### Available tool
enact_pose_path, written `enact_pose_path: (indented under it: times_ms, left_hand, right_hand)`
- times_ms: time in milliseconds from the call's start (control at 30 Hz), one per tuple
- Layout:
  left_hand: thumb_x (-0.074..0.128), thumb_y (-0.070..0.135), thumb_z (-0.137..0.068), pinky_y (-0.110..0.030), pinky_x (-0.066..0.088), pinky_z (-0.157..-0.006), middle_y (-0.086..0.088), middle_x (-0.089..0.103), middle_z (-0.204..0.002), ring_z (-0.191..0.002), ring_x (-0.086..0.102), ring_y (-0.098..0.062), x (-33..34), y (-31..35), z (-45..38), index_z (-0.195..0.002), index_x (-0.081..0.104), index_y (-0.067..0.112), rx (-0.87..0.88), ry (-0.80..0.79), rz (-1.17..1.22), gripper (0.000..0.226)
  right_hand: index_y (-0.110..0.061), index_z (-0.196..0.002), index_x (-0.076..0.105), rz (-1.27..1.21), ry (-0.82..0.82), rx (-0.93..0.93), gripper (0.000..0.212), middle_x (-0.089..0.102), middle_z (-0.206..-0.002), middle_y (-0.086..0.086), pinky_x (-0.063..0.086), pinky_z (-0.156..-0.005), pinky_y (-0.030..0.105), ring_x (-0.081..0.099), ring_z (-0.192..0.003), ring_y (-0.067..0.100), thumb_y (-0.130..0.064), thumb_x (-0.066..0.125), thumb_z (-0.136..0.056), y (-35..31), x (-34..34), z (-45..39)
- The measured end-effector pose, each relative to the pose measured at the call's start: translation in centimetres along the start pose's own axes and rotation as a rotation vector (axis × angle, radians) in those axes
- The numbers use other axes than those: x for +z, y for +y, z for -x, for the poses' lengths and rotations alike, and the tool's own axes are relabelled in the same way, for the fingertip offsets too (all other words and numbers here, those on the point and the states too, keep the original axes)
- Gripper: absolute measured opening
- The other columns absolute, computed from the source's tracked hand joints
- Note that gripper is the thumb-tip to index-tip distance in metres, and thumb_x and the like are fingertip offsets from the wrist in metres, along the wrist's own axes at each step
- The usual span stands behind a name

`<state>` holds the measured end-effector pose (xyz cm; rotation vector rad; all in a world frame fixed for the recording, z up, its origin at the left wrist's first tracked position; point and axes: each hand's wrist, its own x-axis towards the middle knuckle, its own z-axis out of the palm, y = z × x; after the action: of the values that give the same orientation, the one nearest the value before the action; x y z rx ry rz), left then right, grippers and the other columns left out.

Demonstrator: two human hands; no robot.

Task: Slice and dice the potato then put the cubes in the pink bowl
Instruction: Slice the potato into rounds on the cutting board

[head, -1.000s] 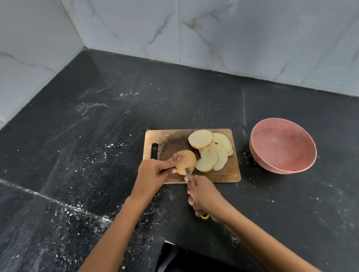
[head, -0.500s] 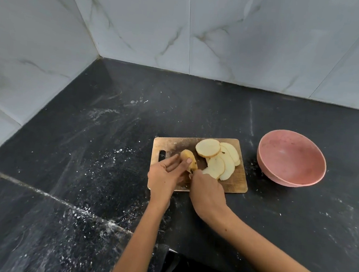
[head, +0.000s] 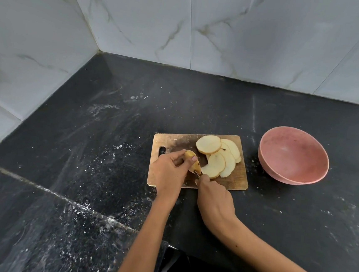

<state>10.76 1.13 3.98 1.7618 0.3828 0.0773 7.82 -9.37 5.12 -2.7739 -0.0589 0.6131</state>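
Right hand (head: 214, 200) nearest, fist clenched on the knife (head: 196, 172), blade barely visible. Left hand (head: 169, 171) pinches the potato end (head: 190, 158) on the cutting board (head: 173, 142). Risk: stub is small, fingertip sits near blade; a slip could nick it. Slices (head: 217, 158) fanned beyond; pink bowl (head: 293, 155) right of board, on the table (head: 86, 149).

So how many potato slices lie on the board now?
4 visible: one on top at the back, one nearest the knife, one behind it, one at the right edge. More may be hidden underneath.
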Motion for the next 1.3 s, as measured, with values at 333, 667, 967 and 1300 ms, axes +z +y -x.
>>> enact_pose_path:
  times_ms: [333,667,967,1300]
  left_hand:
    - [0.077,0.02,-0.081,-0.02,0.055,-0.066,0.023,0.063,-0.062,-0.066,0.066,0.002,0.0,1.1,0.2,-0.081,0.073,0.029,0.103,0.0,-0.193,0.009]
    - [0.077,0.021,-0.081,-0.035,0.059,-0.072,0.009,0.07,-0.071,-0.071,0.069,-0.005,0.1,0.9,0.0,-0.097,0.076,0.01,0.083,0.05,-0.186,0.02]
    - [0.079,0.024,-0.079,-0.039,0.06,-0.073,-0.006,0.075,-0.085,-0.078,0.071,-0.011,0.2,0.3,-0.3,-0.104,0.073,0.007,0.025,0.06,-0.091,0.032]
    - [0.076,0.019,-0.082,-0.044,0.059,-0.076,-0.005,0.074,-0.088,-0.082,0.071,-0.013,0.1,0.5,0.0,-0.113,0.068,0.004,-0.016,0.089,-0.01,0.035]
  right_hand:
    - [-0.015,-0.109,0.036,0.048,-0.03,-0.037,0.01,0.05,-0.081,0.0,0.044,-0.062,0.033,0.055,-0.07,0.02,-0.011,0.04,-0.1,1.8,-0.1,0.3]
    - [-0.014,-0.112,0.04,-0.032,-0.027,-0.025,0.009,0.063,-0.101,0.008,0.045,-0.067,0.036,0.064,-0.088,0.026,-0.017,0.038,-0.103,1.2,0.7,-0.8]
    - [-0.01,-0.117,0.045,-0.022,0.001,-0.048,0.017,0.063,-0.111,0.011,0.045,-0.072,0.035,0.064,-0.099,0.029,-0.016,0.035,-0.104,0.4,1.1,-1.2]
    - [-0.009,-0.117,0.047,-0.029,0.026,-0.05,0.019,0.063,-0.113,0.013,0.048,-0.079,0.037,0.063,-0.102,0.03,-0.008,0.036,-0.101,-0.2,0.7,-1.4]
